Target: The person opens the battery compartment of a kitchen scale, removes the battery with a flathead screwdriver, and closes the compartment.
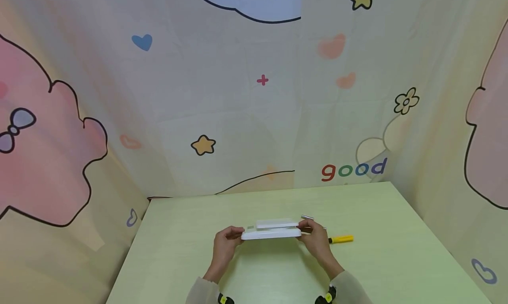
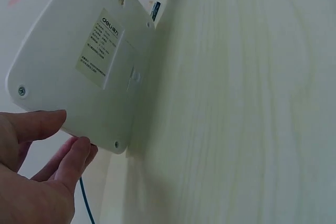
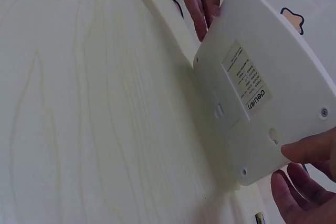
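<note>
Both hands hold a flat white device [image 1: 271, 234] up over the table. A raised white piece [image 1: 277, 224] sits on its top, and a small grey display shows at its left. Its underside [image 2: 68, 85] faces both wrist cameras, with a "deli" label [image 3: 247, 80], corner screws and a keyhole slot. At the device's left end, my left hand [image 1: 227, 246] pinches the edge, thumb [image 2: 44, 124] below and fingers beyond. Opposite it, my right hand [image 1: 316, 240] grips the right end, its thumb [image 3: 310, 148] against the underside near the slot.
To the right of the right hand lies a yellow stick [image 1: 342, 239] with a black end. Small silver cylinders [image 1: 307, 216] lie behind that hand. The pale wood-grain table [image 1: 397, 260] meets a printed cloth backdrop [image 1: 246, 119] at the back and sides.
</note>
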A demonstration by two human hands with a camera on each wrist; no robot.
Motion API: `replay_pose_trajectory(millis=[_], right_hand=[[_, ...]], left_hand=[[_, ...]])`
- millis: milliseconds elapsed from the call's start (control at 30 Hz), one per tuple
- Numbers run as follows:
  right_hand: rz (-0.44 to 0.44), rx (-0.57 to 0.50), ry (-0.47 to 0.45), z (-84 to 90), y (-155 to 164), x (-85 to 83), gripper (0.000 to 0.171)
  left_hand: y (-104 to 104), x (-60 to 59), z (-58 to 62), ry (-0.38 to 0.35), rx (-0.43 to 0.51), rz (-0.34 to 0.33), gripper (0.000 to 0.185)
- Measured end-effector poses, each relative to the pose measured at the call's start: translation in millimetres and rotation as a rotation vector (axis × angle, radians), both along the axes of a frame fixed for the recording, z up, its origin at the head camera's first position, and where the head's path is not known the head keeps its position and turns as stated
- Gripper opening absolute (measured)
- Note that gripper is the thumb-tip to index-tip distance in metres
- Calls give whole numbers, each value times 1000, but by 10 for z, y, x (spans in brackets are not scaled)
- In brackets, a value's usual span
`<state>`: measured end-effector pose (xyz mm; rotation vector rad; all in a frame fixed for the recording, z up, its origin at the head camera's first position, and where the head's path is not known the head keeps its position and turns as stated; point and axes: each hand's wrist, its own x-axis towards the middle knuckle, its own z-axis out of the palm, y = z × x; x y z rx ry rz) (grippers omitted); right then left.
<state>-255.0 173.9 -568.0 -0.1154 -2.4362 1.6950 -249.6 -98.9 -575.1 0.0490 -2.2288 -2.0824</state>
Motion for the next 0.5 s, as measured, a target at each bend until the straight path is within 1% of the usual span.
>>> replay_pose_trajectory(millis=[67, 233, 300, 433, 500], right_hand=[[-5, 12, 2, -2, 2, 6, 25], [-16, 42, -3, 0, 8, 26, 24], [-19, 41, -7, 3, 10, 38, 24], [-16, 18, -27, 7, 12, 56, 25], [-10, 12, -38, 3, 14, 62, 25]], left_hand=[[8, 56, 87, 4, -25, 2, 20], [19, 97, 123, 9, -75, 23, 19], [10, 62, 36, 9, -75, 31, 19], [1, 62, -5, 5, -64, 21, 20], [-2, 69, -17, -7, -81, 23, 20]])
